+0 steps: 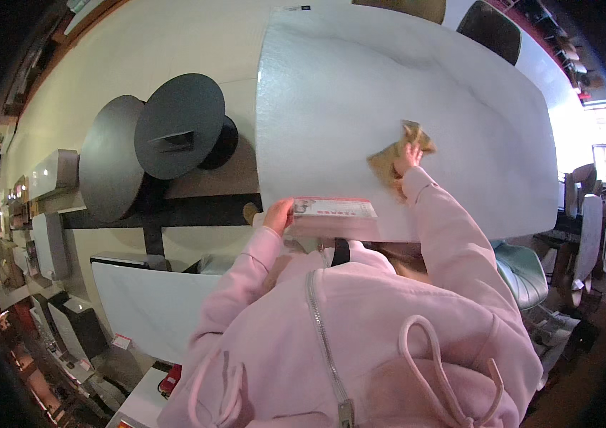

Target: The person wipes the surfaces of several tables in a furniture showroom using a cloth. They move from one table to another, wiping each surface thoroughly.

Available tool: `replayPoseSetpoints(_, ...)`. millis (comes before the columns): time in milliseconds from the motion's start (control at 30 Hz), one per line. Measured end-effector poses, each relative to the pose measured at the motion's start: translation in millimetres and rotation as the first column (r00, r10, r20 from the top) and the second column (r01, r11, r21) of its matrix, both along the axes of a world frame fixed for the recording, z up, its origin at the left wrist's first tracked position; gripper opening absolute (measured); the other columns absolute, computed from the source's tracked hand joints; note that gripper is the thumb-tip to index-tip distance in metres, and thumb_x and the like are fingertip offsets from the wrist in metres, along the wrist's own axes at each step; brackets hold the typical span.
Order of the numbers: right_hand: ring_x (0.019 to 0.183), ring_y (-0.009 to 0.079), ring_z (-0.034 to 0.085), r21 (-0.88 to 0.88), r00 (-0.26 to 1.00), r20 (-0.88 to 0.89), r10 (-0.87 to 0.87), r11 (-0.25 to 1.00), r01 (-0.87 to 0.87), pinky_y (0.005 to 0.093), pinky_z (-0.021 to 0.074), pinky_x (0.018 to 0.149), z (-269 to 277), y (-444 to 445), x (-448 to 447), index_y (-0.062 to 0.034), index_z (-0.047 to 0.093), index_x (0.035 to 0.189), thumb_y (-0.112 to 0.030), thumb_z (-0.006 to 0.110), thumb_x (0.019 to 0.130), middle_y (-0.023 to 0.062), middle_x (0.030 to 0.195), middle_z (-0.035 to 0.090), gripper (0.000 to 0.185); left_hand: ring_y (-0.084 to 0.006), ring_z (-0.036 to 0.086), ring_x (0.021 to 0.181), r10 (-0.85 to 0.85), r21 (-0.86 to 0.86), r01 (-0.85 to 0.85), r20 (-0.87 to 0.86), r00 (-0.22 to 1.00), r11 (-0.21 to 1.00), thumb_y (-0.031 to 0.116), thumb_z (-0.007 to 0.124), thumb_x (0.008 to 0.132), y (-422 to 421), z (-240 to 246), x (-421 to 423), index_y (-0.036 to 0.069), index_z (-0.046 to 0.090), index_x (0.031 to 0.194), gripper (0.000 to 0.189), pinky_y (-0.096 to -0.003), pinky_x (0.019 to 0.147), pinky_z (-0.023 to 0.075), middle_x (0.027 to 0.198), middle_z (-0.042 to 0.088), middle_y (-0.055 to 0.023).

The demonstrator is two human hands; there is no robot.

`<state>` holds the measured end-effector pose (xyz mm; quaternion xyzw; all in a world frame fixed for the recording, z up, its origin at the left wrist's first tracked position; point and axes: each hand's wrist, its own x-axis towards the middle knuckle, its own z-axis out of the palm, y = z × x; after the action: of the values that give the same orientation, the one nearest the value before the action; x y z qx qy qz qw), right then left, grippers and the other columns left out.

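Note:
My left hand (279, 215) grips the left end of a clear sign holder (341, 207) with a printed card in it, at the near edge of a large white marble-look table (330, 117). The card bears writing and a picture. Out on the tabletop, my right hand (410, 157) rests on a crumpled tan cloth (384, 159), its fingers pressed into the bunched fabric. Part of the cloth lies beneath the palm and is hidden. Both arms wear pink sleeves.
Left of the table stand two round dark coffee tables (185, 123) (108, 160), one with a small card stand (179, 141). A lower white table (153, 305) is at near left. A green chair (521, 275) sits at the right edge, and a dark chair (490, 32) beyond the far side.

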<state>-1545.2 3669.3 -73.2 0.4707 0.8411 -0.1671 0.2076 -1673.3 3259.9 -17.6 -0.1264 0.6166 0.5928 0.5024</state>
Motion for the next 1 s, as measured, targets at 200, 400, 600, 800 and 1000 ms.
replayPoseSetpoints(200,0.140,0.0504,-0.002,0.046,0.938,0.087,0.335,0.939,-0.340,0.0561,0.0039,0.114,-19.4,-50.0,-111.4,0.0053,0.013,0.146,-0.030,0.060,0.076,0.0287,0.152,0.008,0.092,-0.0226,0.059,0.103,-0.327,-0.006,0.348,-0.351,0.877,0.938,0.028,0.057,0.089,-19.7,-34.3,-34.2,-0.001,0.047,0.131,0.052,-0.0318,0.088,0.0463,0.117,0.060,-0.0141)
replayPoseSetpoints(400,0.140,0.0478,0.002,-0.023,0.755,0.221,0.617,0.777,-0.629,0.0505,0.0050,0.117,53.7,-189.3,-242.2,0.0088,0.015,0.144,-0.023,0.061,0.075,0.0292,0.150,0.015,0.089,-0.0272,0.044,0.129,-0.598,-0.248,0.859,-0.797,0.083,0.449,0.021,0.061,0.084,-63.9,-18.6,-78.3,0.004,0.044,0.136,0.057,-0.0380,0.104,0.0372,0.143,0.041,-0.0144)
replayPoseSetpoints(600,0.139,0.0465,0.010,0.179,0.822,-0.037,0.569,0.813,-0.554,0.0467,0.0130,0.117,40.1,-281.1,-242.8,0.0104,0.016,0.143,-0.024,0.065,0.074,0.0298,0.147,0.020,0.092,-0.0196,0.039,0.133,-0.369,-0.698,0.703,-0.694,-0.618,0.134,0.023,0.052,0.086,-59.8,-2.8,-118.1,0.011,0.050,0.130,0.046,-0.0510,0.106,0.0318,0.148,0.037,-0.0051)
replayPoseSetpoints(800,0.139,0.0508,0.008,0.116,0.962,-0.073,0.262,0.961,-0.253,0.0464,0.0171,0.115,61.6,-340.0,-209.9,0.0105,0.010,0.143,-0.026,0.071,0.073,0.0357,0.148,0.007,0.100,-0.0175,0.040,0.130,-0.399,-0.652,0.757,-0.706,-0.585,0.045,0.024,0.047,0.088,-46.3,-4.3,-156.3,0.015,0.052,0.129,0.042,-0.0559,0.108,0.0247,0.139,0.047,-0.0017)
replayPoseSetpoints(1000,0.140,0.0489,0.006,0.102,0.978,-0.035,0.204,0.975,-0.200,0.0466,0.0163,0.116,64.6,-316.3,-246.9,0.0068,0.006,0.146,-0.029,0.074,0.072,0.0324,0.150,0.005,0.106,-0.0195,0.039,0.131,-0.281,-0.703,0.709,-0.694,-0.663,0.061,0.023,0.050,0.086,-48.9,-15.8,-187.2,0.015,0.052,0.129,0.044,-0.0564,0.105,0.0297,0.143,0.042,0.0012)
